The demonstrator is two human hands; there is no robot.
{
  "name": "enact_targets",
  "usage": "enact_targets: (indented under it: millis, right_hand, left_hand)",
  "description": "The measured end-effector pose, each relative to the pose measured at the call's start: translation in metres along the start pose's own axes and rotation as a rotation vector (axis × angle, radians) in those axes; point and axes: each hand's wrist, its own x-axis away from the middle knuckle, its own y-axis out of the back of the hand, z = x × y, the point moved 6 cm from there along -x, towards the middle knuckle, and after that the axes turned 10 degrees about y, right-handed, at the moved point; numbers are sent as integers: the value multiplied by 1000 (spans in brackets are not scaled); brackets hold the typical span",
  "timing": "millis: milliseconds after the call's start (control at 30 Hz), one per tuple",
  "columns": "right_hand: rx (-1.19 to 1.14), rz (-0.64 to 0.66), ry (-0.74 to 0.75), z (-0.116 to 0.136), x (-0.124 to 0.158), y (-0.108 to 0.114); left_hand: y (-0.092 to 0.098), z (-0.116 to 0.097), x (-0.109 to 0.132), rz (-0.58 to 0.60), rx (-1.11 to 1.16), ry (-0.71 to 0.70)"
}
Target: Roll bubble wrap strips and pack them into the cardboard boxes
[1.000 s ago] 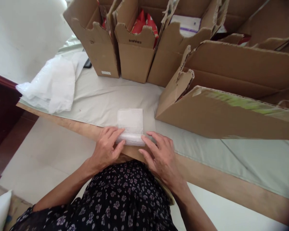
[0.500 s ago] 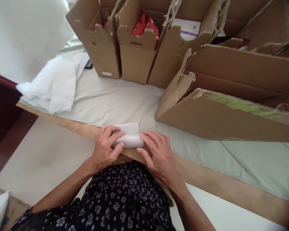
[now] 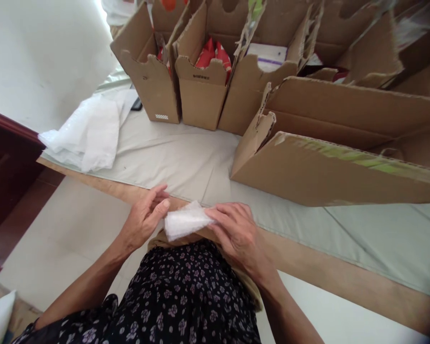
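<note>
A small folded white plastic packet is held just off the near table edge, above my lap. My right hand grips its right end, fingers curled over it. My left hand is at the packet's left end, thumb tip touching it, the other fingers loosely spread. Both hands hover in front of the pale green cloth that covers the table.
Three open cardboard boxes stand at the back, one with red packs inside. A long low cardboard box lies to the right. A heap of white plastic bags sits at the table's left end. Dark wooden furniture is at the left.
The packet was lying flat on the cloth and was folded over by both hands. Now it is lifted off the table toward me, and my left hand has loosened.
</note>
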Motion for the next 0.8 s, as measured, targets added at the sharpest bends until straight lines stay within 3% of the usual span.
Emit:
enact_targets:
  millis: [100,200,267,333,433,567,667,800]
  right_hand:
    - [-29,-119,37,12,10,19]
    - [-17,-199,83,23,15,32]
    - [-16,-175,129,30,15,35]
    - [-10,-86,161,35,14,31]
    - [51,94,145,35,16,23]
    - [111,270,130,30,25,18]
    - [62,195,44,24,31,30]
    - [-160,50,-236,4,42,50]
  left_hand:
    - [-3,6,10,181,83,188]
    - [-25,14,31,480,325,457]
    - [-44,15,47,696,555,639]
    - [-57,14,53,768,711,708]
    - [-64,6,45,731,661,587]
    - [-78,-17,40,835,243,354]
    - [-82,-41,34,782,30,161]
    - [-89,-66,30,763,51,55]
